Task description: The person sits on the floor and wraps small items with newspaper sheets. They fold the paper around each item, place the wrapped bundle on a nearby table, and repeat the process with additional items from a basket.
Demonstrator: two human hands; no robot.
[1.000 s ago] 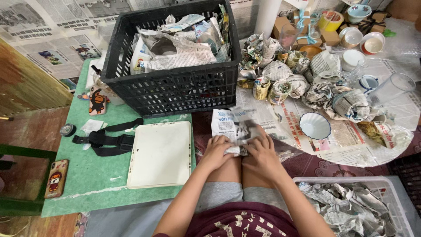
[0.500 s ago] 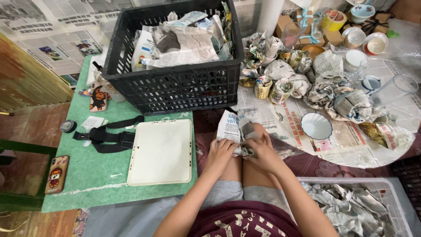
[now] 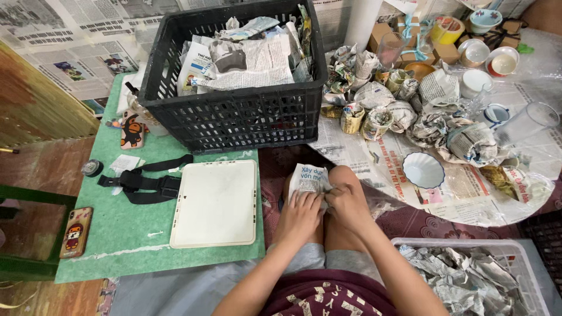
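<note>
1. Wrapping under way: left hand [image 3: 300,215] and right hand [image 3: 346,205] closed, fingers curled, on a newspaper-wrapped bundle [image 3: 308,179] held over the knees.
2. Next, likely: tucking loose paper ends tight, calling for a firm pinch.
3. Behind: black crate [image 3: 234,120] of wrapped pieces.
4. Alongside: white bowl [image 3: 422,169] on newspaper-covered floor [image 3: 468,187]; white tray [image 3: 215,203] on green mat [image 3: 129,231].

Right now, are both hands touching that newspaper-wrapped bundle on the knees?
Touching. The head view shows the left hand pressed against the newspaper-wrapped bundle from below, and the right hand pinching its paper edge, with no gap visible.
</note>
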